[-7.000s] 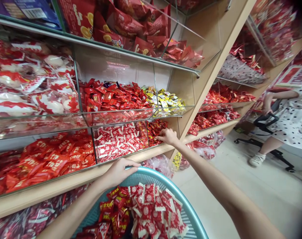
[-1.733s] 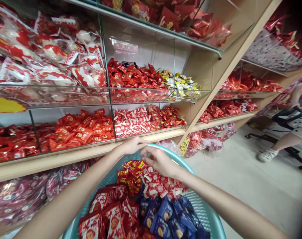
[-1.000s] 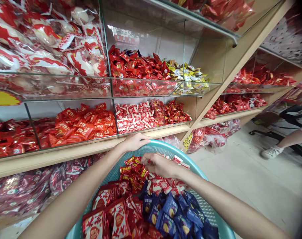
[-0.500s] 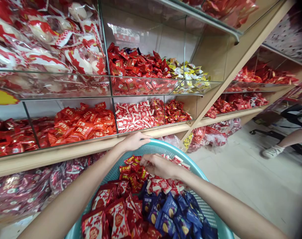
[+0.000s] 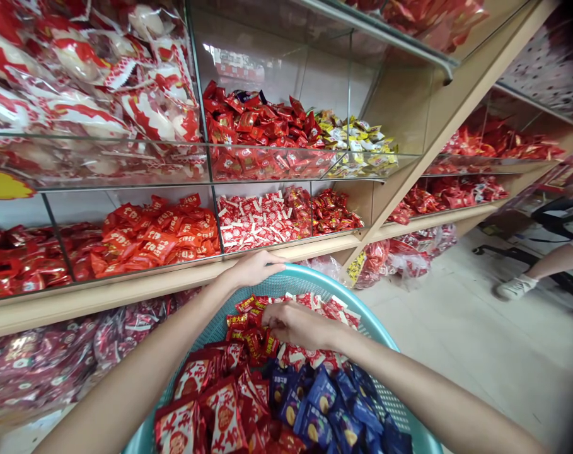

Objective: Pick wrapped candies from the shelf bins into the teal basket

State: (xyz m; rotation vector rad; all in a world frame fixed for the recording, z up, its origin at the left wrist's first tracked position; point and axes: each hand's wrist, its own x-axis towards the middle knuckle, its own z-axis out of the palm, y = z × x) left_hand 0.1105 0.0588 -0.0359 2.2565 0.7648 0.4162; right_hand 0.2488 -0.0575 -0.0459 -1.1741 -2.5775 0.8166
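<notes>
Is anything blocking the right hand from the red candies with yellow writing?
Nothing that I can see. The right hand is down inside the teal basket, right at those red candies.

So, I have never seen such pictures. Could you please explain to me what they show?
There is no machine: a person works bare-handed, filmed by one camera worn on their head, looking forward and down. The left hand is on the rim of a turquoise basket. The right hand is inside it, beside red-and-yellow packets; whether it grips one is hidden. Also in the basket are blue packets and red-and-white packets. Behind stand shelves with orange-red packets.
</notes>
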